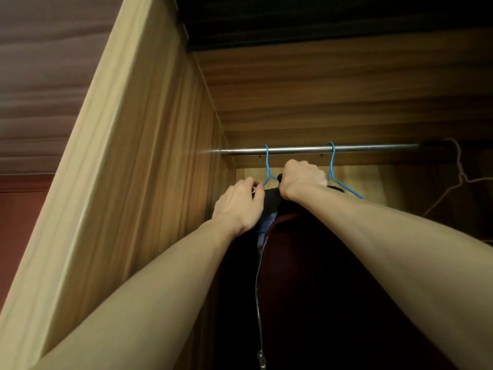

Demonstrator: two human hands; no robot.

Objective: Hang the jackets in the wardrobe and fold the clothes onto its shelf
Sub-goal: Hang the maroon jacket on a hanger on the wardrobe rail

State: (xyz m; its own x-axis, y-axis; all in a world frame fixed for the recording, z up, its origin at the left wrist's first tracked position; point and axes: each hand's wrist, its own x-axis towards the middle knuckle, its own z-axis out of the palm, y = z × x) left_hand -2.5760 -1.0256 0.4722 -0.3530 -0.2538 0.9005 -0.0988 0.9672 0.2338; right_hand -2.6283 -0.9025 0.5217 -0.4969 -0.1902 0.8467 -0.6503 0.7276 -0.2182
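Inside the wooden wardrobe (pixel 165 161), you reached up with both arms to the metal rail (pixel 306 150), where two blue wire hangers (pixel 267 166) hung by their hooks. Your right hand (pixel 302 180) was curled tight around dark fabric at the neck of a jacket, just under the rail and between the two hooks. Your left hand (pixel 238 206) pinched the left hanger's shoulder wire between thumb and fingertips, close to the wardrobe's left wall. A dark maroon jacket (pixel 306 276) with a silver zip (pixel 258 295) hung below your hands, its front partly open on a blue lining (pixel 264 227); its lower part ran out of view. The second blue hanger (pixel 332 166) sat to the right of your right hand, its arm showing past your wrist. A pale wire hanger (pixel 460 172) hung at the rail's far right end, well apart from the others.
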